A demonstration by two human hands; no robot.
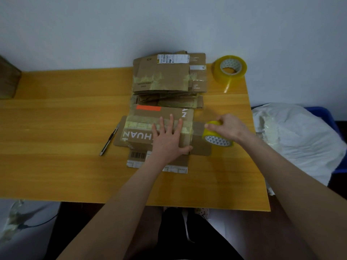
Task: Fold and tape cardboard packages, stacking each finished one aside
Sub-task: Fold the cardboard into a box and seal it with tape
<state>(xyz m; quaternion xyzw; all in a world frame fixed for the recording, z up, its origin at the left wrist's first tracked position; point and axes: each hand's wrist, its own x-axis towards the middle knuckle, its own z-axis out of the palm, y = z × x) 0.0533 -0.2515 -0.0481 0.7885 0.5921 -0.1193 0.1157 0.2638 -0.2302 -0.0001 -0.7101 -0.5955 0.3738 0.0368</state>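
A yellow wooden bench [56, 128] fills the middle of the view, set against a pale wall. Off its right edge a white plastic bag [293, 139] lies crumpled in a blue bin [326, 117]. At the far left edge stands part of a brown box [8, 79].

A stack of flattened cardboard [161, 76] sits at the back of the bench, its top piece bearing a white shipping label and patches of old tape. Just in front of it, touching its near edge, lies the package [146, 136], folded flat, with white letters on top and a barcode on the near flap.

The left hand [168, 139] presses down on the package, palm flat, fingers [171, 119] straight and spread apart across a strip of tape. The right hand [230, 126] is at the package's right end, its fingers curled round a tape roll [216, 137] that rests on the right flap.

A larger spare roll [230, 69] stands at the back right corner, well apart from the hands. A utility knife [109, 139] lies just beside the package on its left.
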